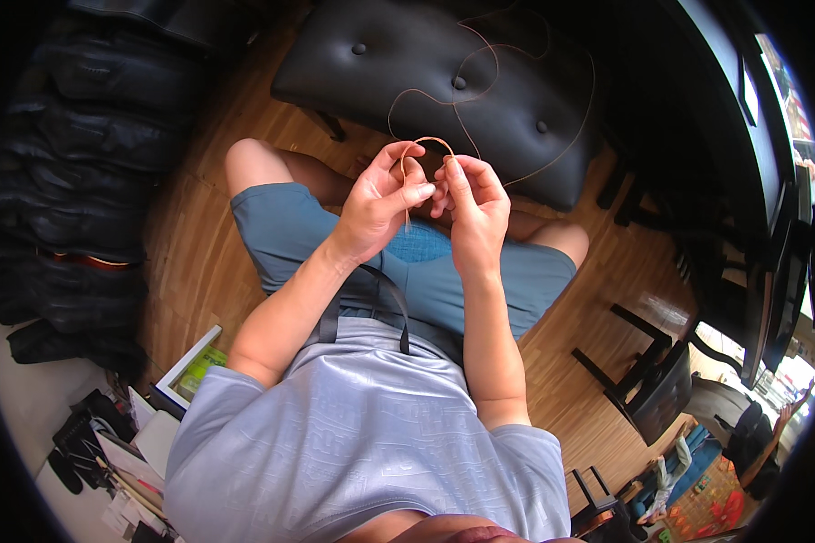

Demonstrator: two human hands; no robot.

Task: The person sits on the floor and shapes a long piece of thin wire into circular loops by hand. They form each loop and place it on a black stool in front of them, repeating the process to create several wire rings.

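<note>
A thin copper-coloured cord (436, 138) arches between my two hands above my lap. My left hand (382, 201) grips it with curled fingers, and the thumb points toward the other hand. One end of the cord hangs down below the left fingers. With thumb and fingertips, my right hand (474, 201) pinches the other side of the arch. Beyond the hands, a long thin length of the cord lies in loose loops across a black tufted bench (407, 68). The fingers partly hide how the cord runs between the hands.
My knees spread to either side, in blue-grey shorts (285, 226), over a wooden floor (195, 244). Black leather seating (91, 181) lines the left. A small dark chair (652, 389) is at the right. An open drawer (190, 366) is at lower left.
</note>
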